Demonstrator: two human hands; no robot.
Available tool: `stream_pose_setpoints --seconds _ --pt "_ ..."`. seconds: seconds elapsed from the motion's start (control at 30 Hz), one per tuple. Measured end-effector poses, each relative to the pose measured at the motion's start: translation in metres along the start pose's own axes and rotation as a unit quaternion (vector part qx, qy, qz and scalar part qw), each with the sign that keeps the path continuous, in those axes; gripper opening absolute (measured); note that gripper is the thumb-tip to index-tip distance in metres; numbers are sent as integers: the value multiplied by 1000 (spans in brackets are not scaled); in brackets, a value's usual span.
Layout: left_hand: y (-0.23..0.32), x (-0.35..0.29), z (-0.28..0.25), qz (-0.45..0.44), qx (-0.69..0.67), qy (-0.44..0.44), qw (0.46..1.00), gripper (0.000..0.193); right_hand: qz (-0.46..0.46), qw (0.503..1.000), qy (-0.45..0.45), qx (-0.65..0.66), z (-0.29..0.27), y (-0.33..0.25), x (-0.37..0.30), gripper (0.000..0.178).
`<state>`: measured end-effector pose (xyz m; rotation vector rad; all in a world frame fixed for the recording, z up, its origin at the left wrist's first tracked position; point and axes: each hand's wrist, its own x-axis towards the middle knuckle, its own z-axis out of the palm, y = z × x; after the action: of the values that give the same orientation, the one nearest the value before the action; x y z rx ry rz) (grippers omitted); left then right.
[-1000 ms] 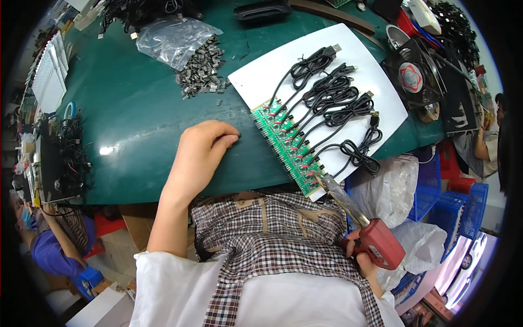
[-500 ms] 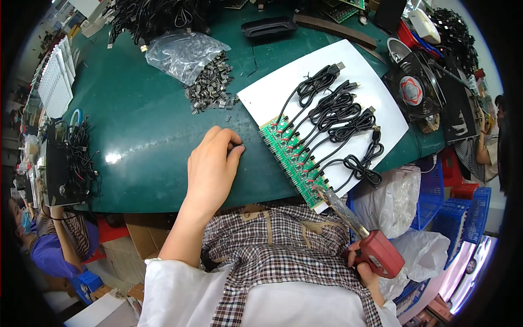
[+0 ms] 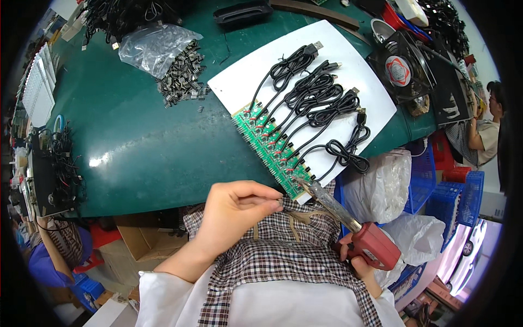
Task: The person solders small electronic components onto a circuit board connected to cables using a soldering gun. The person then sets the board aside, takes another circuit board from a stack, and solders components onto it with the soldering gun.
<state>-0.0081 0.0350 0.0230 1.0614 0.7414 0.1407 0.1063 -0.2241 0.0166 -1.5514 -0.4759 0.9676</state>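
The left hand (image 3: 237,212) was at 7 o'clock from the middle of the view, in front of the table (image 3: 125,158) edge and over the apron (image 3: 261,261). Its thumb and forefinger tips were together on a tiny part (image 3: 280,201), too small to make out. The right hand (image 3: 357,259), at 4 o'clock, was clamped around the handle of a red gun (image 3: 376,246). The gun's long metal barrel pointed toward 10 o'clock, its tip at the 5 o'clock end of the green board (image 3: 261,143); whether the two touched could not be told.

The board was near the middle of the view, slanting from 11 to 5 o'clock along the near edge of a white panel (image 3: 231,82). Black cables (image 3: 305,90) ran from it toward 2 o'clock, their coils lying on the panel.

At 11 o'clock on the table lay a heap (image 3: 182,79) of small metal pieces, touching a clear bag (image 3: 155,52). A black tray (image 3: 242,13) was at 12 o'clock, a fan (image 3: 417,68) at 2, and blue crates (image 3: 455,201) beyond the table past 3. A co-worker (image 3: 482,136) was at 3 o'clock, near the rim.
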Motion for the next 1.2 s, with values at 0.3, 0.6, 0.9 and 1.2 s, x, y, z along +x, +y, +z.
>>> stream_pose_setpoints --seconds 0.3,0.6,0.9,1.2 --pt "-7 7 17 67 -13 46 997 19 -7 999 13 51 1 -2 5 53" --pt "-14 10 22 80 -22 65 994 19 10 1000 -16 16 -8 7 3 54" --pt "-16 10 23 97 -4 68 993 19 -9 996 11 -92 -11 12 -1 35" --pt "-17 10 23 100 -12 68 993 19 -17 997 34 -72 -12 20 -4 49"
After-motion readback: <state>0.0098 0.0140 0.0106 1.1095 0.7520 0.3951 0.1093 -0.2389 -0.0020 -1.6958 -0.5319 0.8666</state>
